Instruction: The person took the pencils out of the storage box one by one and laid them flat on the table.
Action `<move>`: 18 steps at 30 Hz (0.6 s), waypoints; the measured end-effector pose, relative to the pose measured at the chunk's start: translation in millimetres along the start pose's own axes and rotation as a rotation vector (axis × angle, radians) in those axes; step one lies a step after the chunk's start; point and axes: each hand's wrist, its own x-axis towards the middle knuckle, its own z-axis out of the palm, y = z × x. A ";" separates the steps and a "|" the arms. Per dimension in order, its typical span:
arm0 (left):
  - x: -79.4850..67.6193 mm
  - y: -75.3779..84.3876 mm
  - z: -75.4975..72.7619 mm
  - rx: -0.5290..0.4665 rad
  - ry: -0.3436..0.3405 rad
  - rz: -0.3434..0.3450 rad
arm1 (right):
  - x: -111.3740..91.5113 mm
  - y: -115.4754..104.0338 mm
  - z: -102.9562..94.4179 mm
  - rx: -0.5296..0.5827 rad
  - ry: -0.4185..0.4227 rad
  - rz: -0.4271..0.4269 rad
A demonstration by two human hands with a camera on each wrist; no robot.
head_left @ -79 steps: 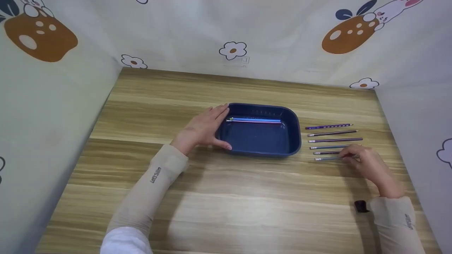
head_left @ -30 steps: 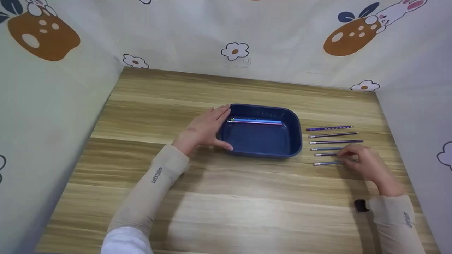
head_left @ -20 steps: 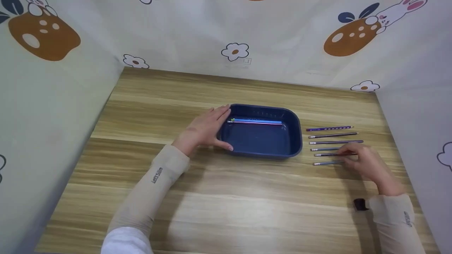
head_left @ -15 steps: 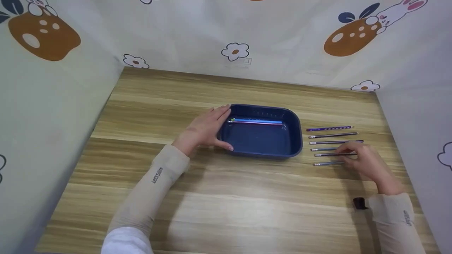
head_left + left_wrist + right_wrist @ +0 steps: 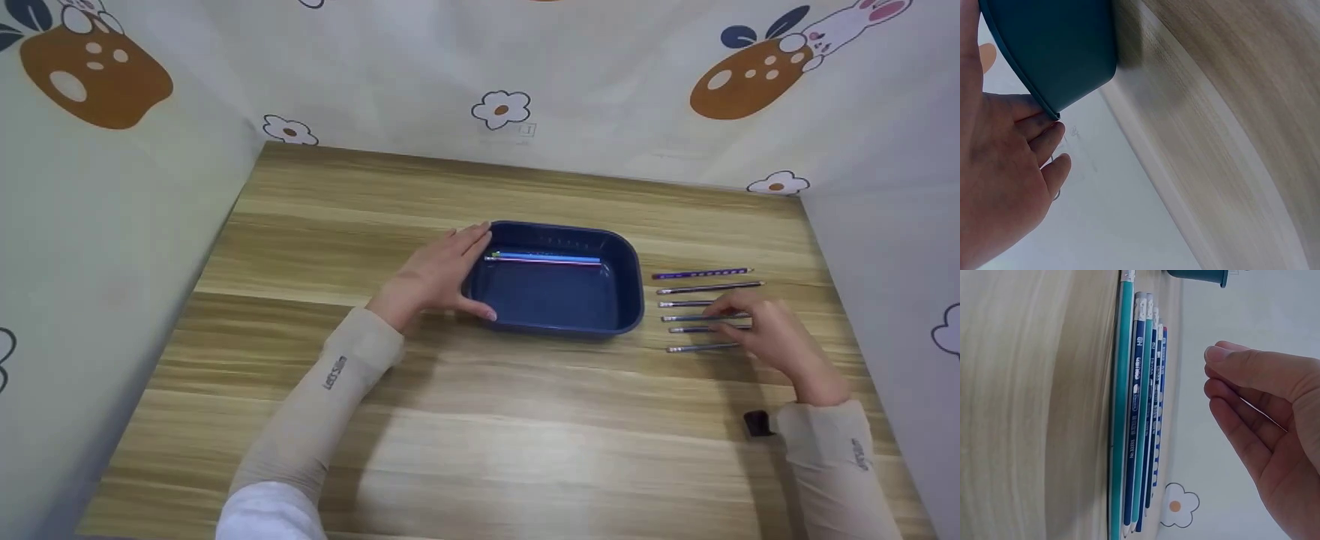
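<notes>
My left hand [image 5: 435, 274] rests against the left end of a dark blue tray [image 5: 628, 300], thumb at its near corner and straight fingers along its far corner. The left wrist view has the fingertips right at the rim of the tray [image 5: 1050, 107]. Inside lie a blue pencil [image 5: 555, 257] and a darker, pinkish pencil [image 5: 547, 262]. Several pencils lie in a row to the right, among them a purple one [image 5: 694, 274] and a light blue front one [image 5: 694, 348]. Above the row hovers my right hand [image 5: 776, 337], thumb and index finger apart, nothing between them; the right wrist view agrees.
A wood-grain table [image 5: 450, 450] carries everything. Patterned cloth walls [image 5: 390, 82] enclose its back and sides. A small black piece [image 5: 759, 424] sticks out beside the right sleeve cuff.
The front pencil has shifted slightly toward me, away from the others. My right hand has then moved a little back and left across the row, its fingers parting. My left hand stays put.
</notes>
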 end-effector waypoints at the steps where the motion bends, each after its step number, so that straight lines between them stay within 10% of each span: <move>1: -0.3 0.3 -0.2 -0.001 -0.001 0.000 | 1.0 -0.9 -0.2 -0.003 0.005 -0.010; 18: -0.3 0.8 -0.3 -0.007 -0.014 -0.009 | 27.5 -23.3 2.9 0.044 0.012 -0.091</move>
